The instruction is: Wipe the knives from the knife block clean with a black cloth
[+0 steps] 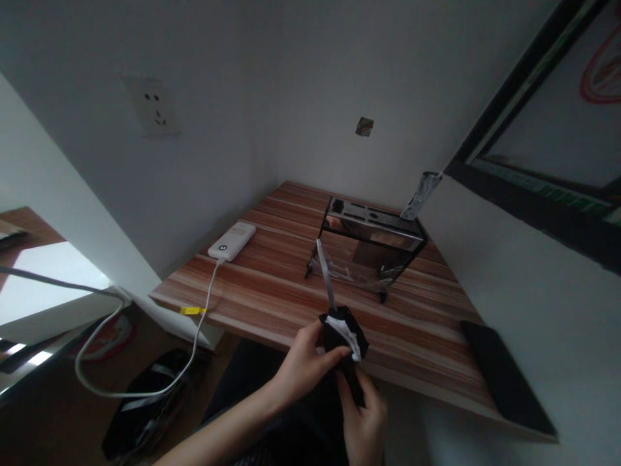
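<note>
My left hand (308, 362) is closed on a black, fabric-like item (334, 335) with a white inner part (345, 333); its thumb presses near the white edge. My right hand (365, 414) grips the lower end of the same item from below. A thin grey strip (328, 278) sticks up from its top; whether the two are joined I cannot tell. The item is held at the front edge of the wood-grain table (272, 278). Beyond it stands a small clear box with a black frame (376, 223), just behind the strip.
A white power bank (233, 241) lies at the table's left, its white cable (196, 346) looping down past the edge. A yellow tag (193, 310) is at that edge. A flat black object (507, 375) lies at the right. A black bag-like object (145, 401) rests on the floor.
</note>
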Available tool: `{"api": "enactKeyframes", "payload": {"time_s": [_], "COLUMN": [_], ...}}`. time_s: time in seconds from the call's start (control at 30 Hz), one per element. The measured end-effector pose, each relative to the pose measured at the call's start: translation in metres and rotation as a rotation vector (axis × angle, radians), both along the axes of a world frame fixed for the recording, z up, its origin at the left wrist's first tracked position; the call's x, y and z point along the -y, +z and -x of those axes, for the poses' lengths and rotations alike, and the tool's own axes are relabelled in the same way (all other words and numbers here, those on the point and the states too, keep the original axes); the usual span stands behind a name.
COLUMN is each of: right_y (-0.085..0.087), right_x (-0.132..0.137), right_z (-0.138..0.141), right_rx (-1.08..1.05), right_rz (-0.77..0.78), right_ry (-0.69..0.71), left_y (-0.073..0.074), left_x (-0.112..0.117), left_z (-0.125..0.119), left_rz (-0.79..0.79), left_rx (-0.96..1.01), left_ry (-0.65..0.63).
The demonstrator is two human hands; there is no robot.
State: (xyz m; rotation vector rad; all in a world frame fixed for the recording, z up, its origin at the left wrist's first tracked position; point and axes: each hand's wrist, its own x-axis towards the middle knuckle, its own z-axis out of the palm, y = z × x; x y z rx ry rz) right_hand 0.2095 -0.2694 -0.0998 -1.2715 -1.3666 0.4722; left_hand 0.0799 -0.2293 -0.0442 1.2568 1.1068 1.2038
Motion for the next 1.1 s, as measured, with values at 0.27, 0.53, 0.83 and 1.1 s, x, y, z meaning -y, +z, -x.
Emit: {"api": "enactKeyframes", "payload": {"time_s": [0.27, 0.53, 0.83, 1.1], "right_y": [-0.001, 0.000, 0.008, 0.005], "right_x": [0.001, -0.003, -0.004, -0.002], "right_z": [0.003, 0.002, 0.010, 0.010], "right_rx": [0.025, 0.084, 0.168, 0.218], "right_rz": [-0.003, -0.066, -0.152, -0.212], "right_ry": [0.019, 0.101, 0.140, 0.189], "left_y": [-0.005, -0.008, 0.009, 0.024], "left_x": [0.001, -0.004, -0.020, -0.035], "left_z": [0.001, 0.012, 0.033, 0.062], "left_rz": [-0.020, -0.044, -0.001, -0.079], "left_rx": [0.016, -0.023, 0.185, 0.245], "left_ry": [0.070, 0.158, 0.275, 0.409]}}
